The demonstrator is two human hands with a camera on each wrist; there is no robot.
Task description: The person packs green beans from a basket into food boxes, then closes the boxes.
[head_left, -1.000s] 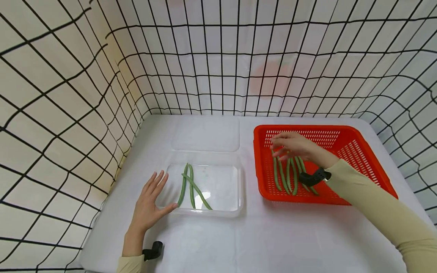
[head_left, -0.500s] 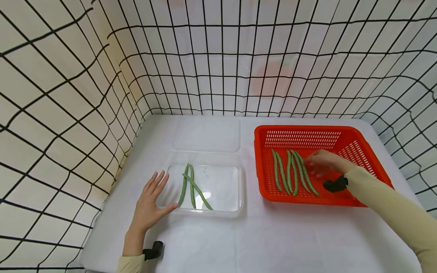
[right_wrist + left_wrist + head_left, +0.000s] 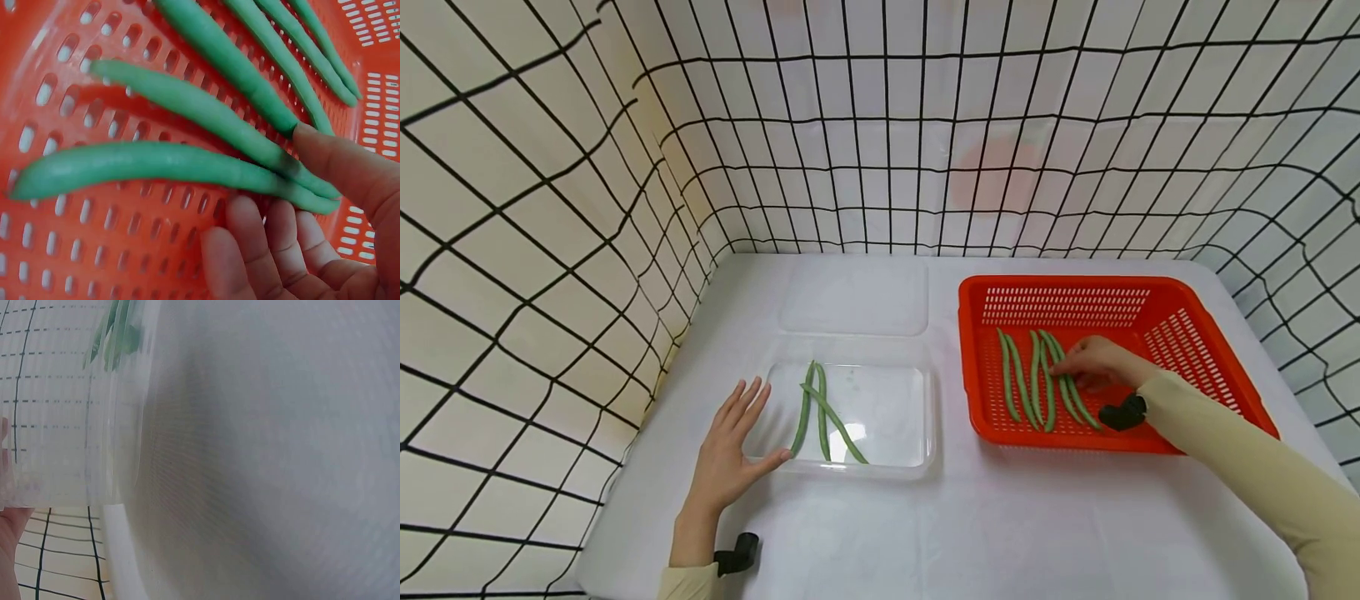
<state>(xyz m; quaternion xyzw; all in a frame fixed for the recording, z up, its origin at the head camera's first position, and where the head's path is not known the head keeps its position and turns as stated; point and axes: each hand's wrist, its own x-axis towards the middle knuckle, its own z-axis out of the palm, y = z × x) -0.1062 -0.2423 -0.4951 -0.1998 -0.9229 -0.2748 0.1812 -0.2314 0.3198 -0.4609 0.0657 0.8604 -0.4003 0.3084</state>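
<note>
Green beans (image 3: 1047, 383) lie side by side in the red plastic basket (image 3: 970, 392), several in all. My right hand (image 3: 1097, 360) is low in the basket, over the rightmost beans. In the right wrist view, two green beans (image 3: 156, 165) lie between the thumb (image 3: 344, 162) and the bent fingers (image 3: 250, 237), with a gap on the thumb side; the thumb tip is by a third bean. My left hand (image 3: 726, 454) rests, fingers straight and spread, against the left side of a clear plastic container (image 3: 872, 468). Three green beans (image 3: 823, 417) lie in that container.
A flat clear lid (image 3: 853, 298) lies behind the container on the white table (image 3: 1000, 533). Black wire grid panels (image 3: 887, 167) stand along the back and both sides. Dark wrist cameras (image 3: 737, 554) are strapped to both wrists.
My right hand moved right from above the left beans, down into the basket, then slightly left toward the rightmost beans. The left hand and the beans have stayed in place.
</note>
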